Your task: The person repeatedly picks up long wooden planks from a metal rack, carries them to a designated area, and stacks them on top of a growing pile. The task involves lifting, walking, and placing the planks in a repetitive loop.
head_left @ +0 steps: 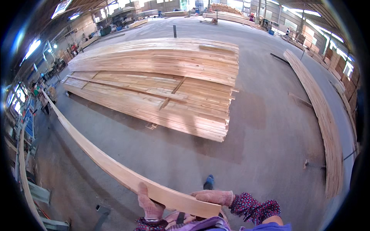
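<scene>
A long, pale wooden board [111, 166] runs from my body toward the far left. My left hand [149, 204], in a pinkish work glove, is closed on its near edge, with the thumb showing on the board's face. Close to the board's near end, my right hand [214, 197], gloved the same way, grips the upper edge; its fingers behind the wood are hidden. At the far end of the board a person [44, 101] stands, but their hands are too small to make out.
Ahead lies a large stack of planks [154, 92] with cross strips on top. Another long stack [322, 115] stretches along the right. Green-grey machine supports and a second board [24, 173] line the left. A blue shoe [209, 180] shows on the concrete floor [266, 154].
</scene>
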### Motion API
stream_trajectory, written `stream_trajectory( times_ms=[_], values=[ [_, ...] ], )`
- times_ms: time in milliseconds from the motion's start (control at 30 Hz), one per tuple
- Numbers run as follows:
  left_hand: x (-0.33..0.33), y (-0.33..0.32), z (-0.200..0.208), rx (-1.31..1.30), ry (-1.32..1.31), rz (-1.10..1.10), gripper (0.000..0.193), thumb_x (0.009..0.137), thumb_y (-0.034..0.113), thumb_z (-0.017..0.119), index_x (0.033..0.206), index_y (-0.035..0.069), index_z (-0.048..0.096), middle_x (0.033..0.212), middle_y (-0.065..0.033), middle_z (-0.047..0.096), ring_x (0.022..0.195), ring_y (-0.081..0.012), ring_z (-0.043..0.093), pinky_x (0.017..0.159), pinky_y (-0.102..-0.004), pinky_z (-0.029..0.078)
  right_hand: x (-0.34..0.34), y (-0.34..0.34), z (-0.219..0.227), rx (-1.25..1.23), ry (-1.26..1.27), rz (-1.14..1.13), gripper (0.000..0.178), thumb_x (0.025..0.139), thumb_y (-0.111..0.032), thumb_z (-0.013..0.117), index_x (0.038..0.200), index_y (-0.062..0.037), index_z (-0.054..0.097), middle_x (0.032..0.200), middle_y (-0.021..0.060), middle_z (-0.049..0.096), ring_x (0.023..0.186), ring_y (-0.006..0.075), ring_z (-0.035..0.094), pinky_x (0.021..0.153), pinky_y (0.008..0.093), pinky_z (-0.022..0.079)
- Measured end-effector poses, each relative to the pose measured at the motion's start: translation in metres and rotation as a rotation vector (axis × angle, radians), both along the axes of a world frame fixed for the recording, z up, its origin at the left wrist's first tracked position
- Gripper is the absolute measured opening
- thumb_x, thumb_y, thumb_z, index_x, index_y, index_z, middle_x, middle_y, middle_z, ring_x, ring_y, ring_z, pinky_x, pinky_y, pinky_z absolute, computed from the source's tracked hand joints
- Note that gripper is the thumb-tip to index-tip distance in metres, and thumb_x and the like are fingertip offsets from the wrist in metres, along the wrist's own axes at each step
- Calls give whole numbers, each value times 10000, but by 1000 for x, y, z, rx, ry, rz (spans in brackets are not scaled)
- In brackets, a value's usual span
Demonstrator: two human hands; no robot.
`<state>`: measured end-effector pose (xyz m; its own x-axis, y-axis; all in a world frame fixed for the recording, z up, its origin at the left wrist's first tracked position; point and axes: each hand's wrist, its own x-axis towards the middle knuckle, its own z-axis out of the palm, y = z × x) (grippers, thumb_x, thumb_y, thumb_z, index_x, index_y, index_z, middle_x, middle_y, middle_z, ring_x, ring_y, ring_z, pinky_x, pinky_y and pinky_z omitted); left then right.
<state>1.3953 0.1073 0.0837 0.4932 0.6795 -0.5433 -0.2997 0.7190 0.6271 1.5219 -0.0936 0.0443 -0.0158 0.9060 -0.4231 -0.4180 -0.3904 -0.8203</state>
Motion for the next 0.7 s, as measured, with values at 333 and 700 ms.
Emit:
stream_trajectory(
  times_ms=[333,700],
  values=[
    [259,-2,-39,73,69,4,500,887,491,569,1145,71,481,958,-90,540,872,-253,566,756,-422,505,244,-10,-36,284,-205,-62,356,997,-296,411,1063,17,568,1009,97,601,952,175,536,862,310,445],
    [529,-34,-84,-71,-98,-15,398,926,378,550,1188,82,496,1081,-85,567,1010,-233,577,852,-388,507,519,-46,-42,229,-395,-96,348,940,-191,481,1216,7,561,1207,160,597,1080,264,583,926,330,461]
  ],
)
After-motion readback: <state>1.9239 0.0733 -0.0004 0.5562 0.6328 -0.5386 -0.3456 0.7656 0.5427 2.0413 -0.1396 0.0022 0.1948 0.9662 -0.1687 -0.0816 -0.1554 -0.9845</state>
